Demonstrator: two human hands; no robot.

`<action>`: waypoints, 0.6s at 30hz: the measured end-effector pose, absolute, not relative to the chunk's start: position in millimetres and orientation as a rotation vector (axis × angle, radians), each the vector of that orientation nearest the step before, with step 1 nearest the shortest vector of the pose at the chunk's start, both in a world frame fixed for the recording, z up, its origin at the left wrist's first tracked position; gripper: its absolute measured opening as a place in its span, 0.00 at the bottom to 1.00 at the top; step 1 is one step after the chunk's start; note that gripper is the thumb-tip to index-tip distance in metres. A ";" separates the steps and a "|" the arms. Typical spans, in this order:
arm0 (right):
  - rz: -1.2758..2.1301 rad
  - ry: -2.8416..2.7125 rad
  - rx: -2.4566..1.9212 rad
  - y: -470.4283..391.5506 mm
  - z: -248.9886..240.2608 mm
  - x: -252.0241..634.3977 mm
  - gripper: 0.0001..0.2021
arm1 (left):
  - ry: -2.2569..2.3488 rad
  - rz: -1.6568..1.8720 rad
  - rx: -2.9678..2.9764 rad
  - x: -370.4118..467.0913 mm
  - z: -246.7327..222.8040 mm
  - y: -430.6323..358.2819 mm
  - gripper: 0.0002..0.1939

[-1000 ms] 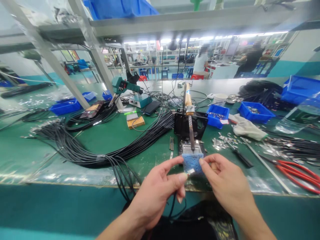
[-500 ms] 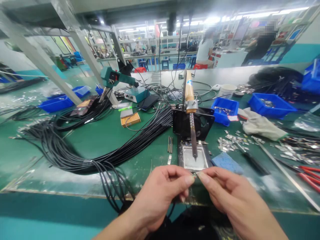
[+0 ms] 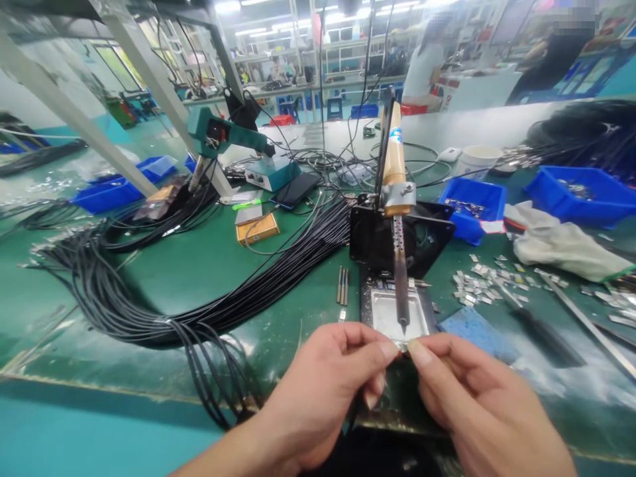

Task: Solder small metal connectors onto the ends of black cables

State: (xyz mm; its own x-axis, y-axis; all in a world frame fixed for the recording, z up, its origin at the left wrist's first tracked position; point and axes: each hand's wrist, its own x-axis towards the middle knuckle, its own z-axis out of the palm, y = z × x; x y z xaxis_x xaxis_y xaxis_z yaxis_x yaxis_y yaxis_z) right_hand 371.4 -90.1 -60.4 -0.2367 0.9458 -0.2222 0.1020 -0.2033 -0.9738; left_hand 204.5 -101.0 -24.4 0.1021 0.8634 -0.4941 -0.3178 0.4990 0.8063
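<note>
My left hand (image 3: 342, 371) and my right hand (image 3: 477, 391) meet fingertip to fingertip near the bench's front edge. Both are closed in a pinch, and a tiny shiny piece (image 3: 403, 346) shows between them, too small to name. Just beyond the fingertips, a soldering iron (image 3: 400, 265) is clamped upright with its tip pointing down. Beneath that tip lies a shallow metal tray (image 3: 376, 311) on a dark base. A small black fan (image 3: 370, 232) stands behind the iron. The blue sponge (image 3: 477, 331) lies to the right of the tray.
A thick bundle of black cables (image 3: 238, 295) curves across the left of the green bench. Blue bins (image 3: 470, 232), a work glove (image 3: 561, 245), small metal pieces (image 3: 477, 285) and a black-handled tool (image 3: 551, 338) lie right. A teal control box (image 3: 273, 175) stands behind. People sit farther back.
My view has shifted, so the bench's right side appears larger and farther right. The pinched fingertips now appear closer to the iron's tip. Both hands keep their pinch.
</note>
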 end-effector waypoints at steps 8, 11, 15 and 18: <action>1.480 -1.285 -1.306 -87.8 -62.8 369.6 0.18 | 1.143 0.924 0.562 205.3 -22.0 -93.8 0.10; 1.488 -1.232 -1.275 -88.3 -64.3 368.6 0.17 | 1.122 0.927 0.548 205.4 -22.3 -91.6 0.10; 1.502 -1.162 -1.261 -89.9 -65.4 366.0 0.16 | 1.112 0.924 0.534 206.4 -21.1 -90.2 0.11; 1.507 -1.126 -1.276 -90.8 -66.0 364.1 0.16 | 1.118 0.928 0.532 206.5 -19.4 -89.7 0.11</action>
State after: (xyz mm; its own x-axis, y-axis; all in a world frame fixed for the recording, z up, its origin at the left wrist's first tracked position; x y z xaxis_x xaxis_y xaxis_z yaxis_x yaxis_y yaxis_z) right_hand 364.1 -90.8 -66.0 -0.1271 0.9637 -0.2348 -0.0484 -0.2425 -0.9690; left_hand 206.5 -89.7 -19.4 0.1388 0.8423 -0.5208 -0.3568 0.5331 0.7671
